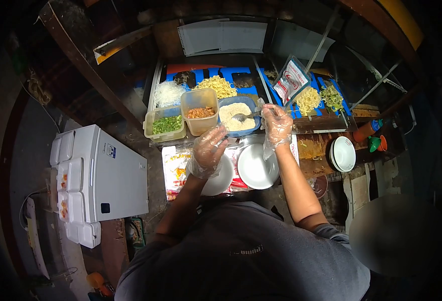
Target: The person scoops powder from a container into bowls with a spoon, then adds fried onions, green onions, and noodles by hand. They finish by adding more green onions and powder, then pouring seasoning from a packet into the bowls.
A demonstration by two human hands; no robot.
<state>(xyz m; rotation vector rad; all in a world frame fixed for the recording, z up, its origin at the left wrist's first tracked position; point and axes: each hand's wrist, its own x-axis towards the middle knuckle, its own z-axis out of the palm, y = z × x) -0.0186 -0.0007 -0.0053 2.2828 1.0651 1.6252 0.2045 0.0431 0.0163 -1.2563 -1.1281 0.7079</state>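
Note:
Both hands wear clear plastic gloves. My right hand (277, 125) is closed on a spoon (240, 117), its tip resting in pale powder (233, 111) in a blue tub (238, 133). My left hand (209, 151) hovers over a white bowl (221, 181), fingers loosely bent and apart, apparently holding nothing. Beside that bowl sits a second white bowl (257, 168), below my right hand. Nearest my left hand, a clear tub holds brown bits (201, 112). Left of it, another tub (165, 136) contains chopped green herbs (166, 124).
Behind the tubs lie white thin noodles (168, 94) and yellow noodles (216, 87). A seasoning packet (291, 82) leans near more noodles (308, 101) and leafy greens (332, 97). Stacked bowls (343, 154) stand right; a white freezer (123, 170) with foam boxes (71, 175) stands left.

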